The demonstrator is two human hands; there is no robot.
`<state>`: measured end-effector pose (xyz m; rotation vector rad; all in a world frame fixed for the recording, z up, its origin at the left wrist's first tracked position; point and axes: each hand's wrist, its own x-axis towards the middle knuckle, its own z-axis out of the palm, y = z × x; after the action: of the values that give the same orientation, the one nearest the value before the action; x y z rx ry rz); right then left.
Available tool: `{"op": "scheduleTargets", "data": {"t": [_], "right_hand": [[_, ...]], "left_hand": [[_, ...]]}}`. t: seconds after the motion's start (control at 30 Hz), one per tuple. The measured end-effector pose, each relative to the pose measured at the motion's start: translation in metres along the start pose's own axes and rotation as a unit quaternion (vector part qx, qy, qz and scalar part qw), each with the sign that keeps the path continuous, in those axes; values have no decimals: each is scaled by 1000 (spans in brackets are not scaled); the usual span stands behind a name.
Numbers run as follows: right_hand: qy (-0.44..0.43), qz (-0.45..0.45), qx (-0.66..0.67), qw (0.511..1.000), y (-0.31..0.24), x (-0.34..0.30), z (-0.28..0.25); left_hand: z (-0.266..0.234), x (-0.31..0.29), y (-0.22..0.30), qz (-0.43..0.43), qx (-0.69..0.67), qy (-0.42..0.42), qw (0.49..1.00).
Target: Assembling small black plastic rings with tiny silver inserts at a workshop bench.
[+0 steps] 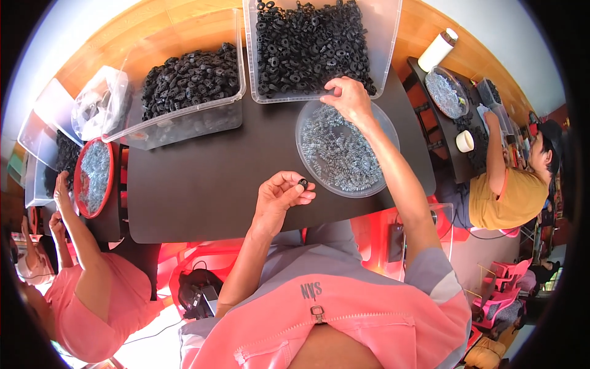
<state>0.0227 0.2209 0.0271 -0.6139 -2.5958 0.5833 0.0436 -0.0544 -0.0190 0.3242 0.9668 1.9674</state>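
Between the thumb and fingers of my left hand (278, 198) is a small black plastic ring-shaped part (303, 183), held above the table near its front edge. My right hand (351, 100) has its thumb and forefinger curled together at the near rim of a clear plastic bin (276, 99); whether anything is in them cannot be made out. Loose black plastic parts (310, 52) fill that bin. Below the right hand and forearm sits a round clear tub (299, 142), its floor covered with small metal springs (338, 154).
Another clear bin (184, 130) of black parts (192, 83) stands left on the dark table (209, 184). Co-workers sit on the left (110, 295) and right (510, 200). Beside them are a red-rimmed round tray (112, 178) and a clear round tub (444, 92). A white bottle (437, 51) stands far right.
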Motion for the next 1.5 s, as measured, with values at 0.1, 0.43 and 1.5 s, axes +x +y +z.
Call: {"op": "scheduleTargets", "data": {"t": [0.1, 0.43, 1.5], "right_hand": [[-2, -5, 43, 999, -1, 0, 1], [-116, 83, 399, 906, -22, -37, -27], [-113, 27, 417, 902, -59, -146, -41]], "left_hand": [[-1, 1, 0, -6, 3, 4, 1000], [9, 3, 6, 18, -6, 23, 1000], [45, 8, 3, 81, 199, 37, 976]]}}
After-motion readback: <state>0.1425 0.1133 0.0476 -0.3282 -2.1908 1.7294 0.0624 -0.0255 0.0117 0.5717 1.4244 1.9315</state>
